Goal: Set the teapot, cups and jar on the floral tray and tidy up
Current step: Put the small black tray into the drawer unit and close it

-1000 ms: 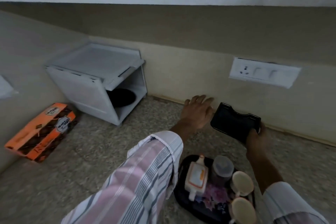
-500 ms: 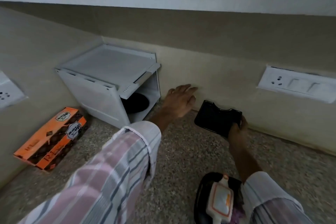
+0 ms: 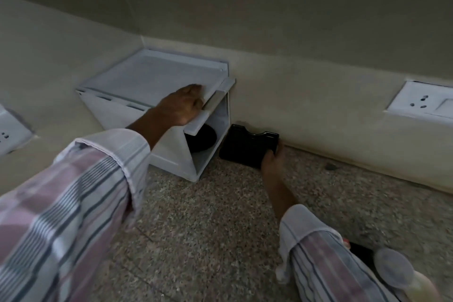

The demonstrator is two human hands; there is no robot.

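My left hand (image 3: 182, 106) rests on the front edge of the top of a white plastic rack (image 3: 152, 81) in the counter's back corner, fingers over its lip. My right hand (image 3: 270, 158) grips the near corner of a small black tray (image 3: 245, 146), which stands tilted against the wall just right of the rack. At the bottom right, the clear lidded jar (image 3: 392, 270) and a sliver of the dark floral tray (image 3: 360, 251) show past my right sleeve. The teapot and cups are out of view.
A dark round dish (image 3: 203, 138) lies inside the rack's lower shelf. White socket plates sit on the back wall (image 3: 424, 102) and the left wall (image 3: 9, 133). The speckled stone counter (image 3: 220, 228) spreads between my arms.
My left hand moved left from the wall onto the rack's top edge. My right hand carried the black tray left, next to the rack. The view shifted, so the floral tray and the orange box dropped out.
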